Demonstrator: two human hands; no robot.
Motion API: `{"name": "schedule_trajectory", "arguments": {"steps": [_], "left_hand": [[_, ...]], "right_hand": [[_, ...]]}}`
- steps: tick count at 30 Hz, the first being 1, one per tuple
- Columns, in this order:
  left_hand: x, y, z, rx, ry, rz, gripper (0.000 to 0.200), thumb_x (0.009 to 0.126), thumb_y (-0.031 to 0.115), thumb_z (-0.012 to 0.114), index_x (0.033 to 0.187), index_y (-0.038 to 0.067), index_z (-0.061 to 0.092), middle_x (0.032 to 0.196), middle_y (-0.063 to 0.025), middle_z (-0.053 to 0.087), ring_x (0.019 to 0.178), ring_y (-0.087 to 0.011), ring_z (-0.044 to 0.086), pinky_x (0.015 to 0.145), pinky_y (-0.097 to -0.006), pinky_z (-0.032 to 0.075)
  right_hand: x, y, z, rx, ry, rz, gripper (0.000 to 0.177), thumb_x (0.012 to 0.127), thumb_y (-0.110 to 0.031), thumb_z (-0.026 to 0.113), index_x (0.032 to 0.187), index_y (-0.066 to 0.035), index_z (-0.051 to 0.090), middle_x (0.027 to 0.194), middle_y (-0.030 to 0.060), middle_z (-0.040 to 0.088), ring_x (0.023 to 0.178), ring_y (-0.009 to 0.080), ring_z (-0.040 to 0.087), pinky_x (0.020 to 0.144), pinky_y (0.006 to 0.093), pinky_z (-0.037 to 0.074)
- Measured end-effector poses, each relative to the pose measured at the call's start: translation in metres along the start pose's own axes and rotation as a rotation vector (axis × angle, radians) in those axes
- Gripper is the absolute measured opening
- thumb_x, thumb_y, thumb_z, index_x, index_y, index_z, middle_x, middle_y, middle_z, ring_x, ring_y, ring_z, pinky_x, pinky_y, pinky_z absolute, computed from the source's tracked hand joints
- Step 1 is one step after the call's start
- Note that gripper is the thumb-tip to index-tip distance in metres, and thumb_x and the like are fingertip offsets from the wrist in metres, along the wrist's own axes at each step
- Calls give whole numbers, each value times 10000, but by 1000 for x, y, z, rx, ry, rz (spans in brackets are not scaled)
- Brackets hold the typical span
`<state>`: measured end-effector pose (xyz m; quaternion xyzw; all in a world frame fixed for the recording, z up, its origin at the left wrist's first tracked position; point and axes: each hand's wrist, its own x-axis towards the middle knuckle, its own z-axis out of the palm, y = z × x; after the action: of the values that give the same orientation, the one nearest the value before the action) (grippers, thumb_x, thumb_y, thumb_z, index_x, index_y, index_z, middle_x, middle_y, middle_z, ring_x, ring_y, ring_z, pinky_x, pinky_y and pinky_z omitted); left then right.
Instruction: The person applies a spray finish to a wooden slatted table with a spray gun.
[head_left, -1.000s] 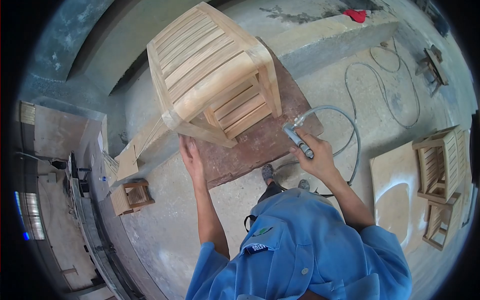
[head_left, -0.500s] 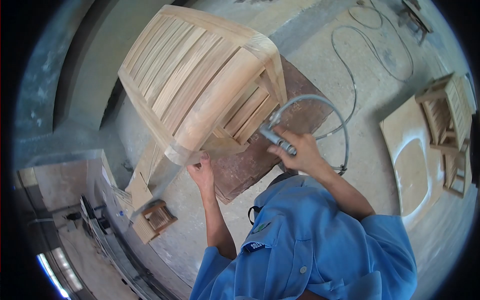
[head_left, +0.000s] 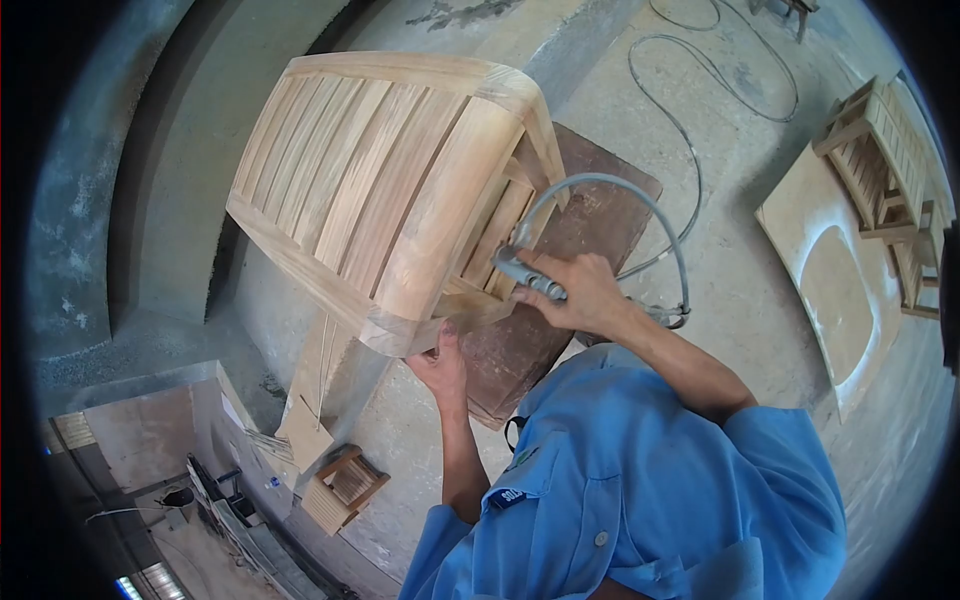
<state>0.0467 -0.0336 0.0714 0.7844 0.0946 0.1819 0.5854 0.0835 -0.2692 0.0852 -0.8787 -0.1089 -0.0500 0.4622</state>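
A slatted wooden piece of furniture lies tilted on a brown board. My left hand grips its lower front corner, with the thumb up against the wood. In my right hand is a grey air tool, its head close to the side rails of the furniture. A grey hose curves from the tool to the right and back behind my wrist. The contact between tool and wood is hard to make out.
Another slatted wooden piece stands at the right beside a flat panel with a white ring. A small wooden stool sits at the lower left. More hose runs over the floor at the upper right.
The view has shifted and turned slightly. The air tool in my right hand is now nearer the furniture's side rails. My left hand remains at the same corner.
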Motion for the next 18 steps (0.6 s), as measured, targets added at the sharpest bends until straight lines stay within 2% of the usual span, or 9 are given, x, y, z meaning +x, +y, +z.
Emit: {"name": "schedule_trajectory", "arguments": {"steps": [1, 3, 5, 7, 8, 10, 14, 16, 18], "left_hand": [[0, 5, 2, -25, 0, 16, 375, 870, 223, 714, 1075, -48, 554, 1022, -124, 602, 923, -191, 573, 848, -330, 458], [-1, 8, 5, -53, 13, 35, 332, 851, 179, 722, 1042, -53, 582, 998, -116, 615, 903, -186, 582, 828, -320, 465], [-3, 6, 7, -41, 22, 22, 434, 859, 238, 731, 1110, -60, 539, 1039, -139, 597, 941, -199, 576, 851, -337, 461], [-5, 4, 10, -35, 43, 31, 477, 863, 268, 730, 1131, -66, 519, 1056, -151, 588, 964, -212, 569, 865, -348, 455], [-5, 2, 12, -27, 58, 39, 520, 867, 298, 729, 1152, -71, 500, 1073, -163, 579, 987, -224, 562, 880, -359, 450], [-7, -5, 13, -9, 79, 32, 528, 875, 322, 716, 1142, -78, 500, 1082, -174, 574, 996, -244, 559, 891, -368, 445], [-9, -8, 17, 71, 134, 84, 548, 905, 370, 665, 1152, -87, 491, 1108, -205, 559, 1003, -285, 556, 910, -386, 434], [-3, -5, 23, 116, 203, 160, 539, 910, 361, 654, 1167, -83, 489, 1115, -204, 556, 997, -280, 556, 905, -386, 436], [12, 6, 25, 163, 270, 231, 530, 916, 352, 643, 1183, -79, 486, 1121, -203, 552, 991, -274, 557, 901, -386, 438]], "right_hand": [[-1, -2, 7, 17, -15, -71, 523, 830, -475, 668, 1202, -110, 638, 706, 173, 670, 608, 364, 653, 592, 449, 520], [-2, -10, 12, 18, -75, -73, 515, 826, -466, 673, 1200, -114, 640, 722, 168, 675, 617, 360, 656, 592, 448, 520], [-3, -17, 12, 20, -134, -72, 507, 822, -456, 677, 1197, -118, 641, 737, 163, 680, 625, 355, 658, 592, 446, 519], [-3, -23, 5, 55, -206, -89, 548, 808, -448, 715, 1181, -53, 645, 835, 195, 687, 700, 367, 674, 599, 432, 522], [-3, -21, 5, 53, -203, -86, 548, 808, -448, 715, 1181, -53, 645, 835, 195, 687, 700, 367, 674, 599, 432, 522], [-3, -15, 6, 79, -189, -147, 550, 797, -441, 724, 1183, -59, 644, 836, 189, 687, 694, 359, 675, 589, 435, 518], [5, -14, -12, -11, -158, -98, 547, 795, -422, 729, 1189, -53, 638, 841, 180, 689, 693, 361, 673, 586, 422, 520], [4, -5, -26, -5, 39, -62, 502, 782, -409, 727, 1172, -101, 656, 819, 144, 690, 666, 342, 663, 585, 425, 512], [7, 8, -46, 46, 70, -85, 497, 781, -390, 734, 1173, -94, 655, 833, 148, 690, 667, 344, 663, 587, 417, 514]]}}
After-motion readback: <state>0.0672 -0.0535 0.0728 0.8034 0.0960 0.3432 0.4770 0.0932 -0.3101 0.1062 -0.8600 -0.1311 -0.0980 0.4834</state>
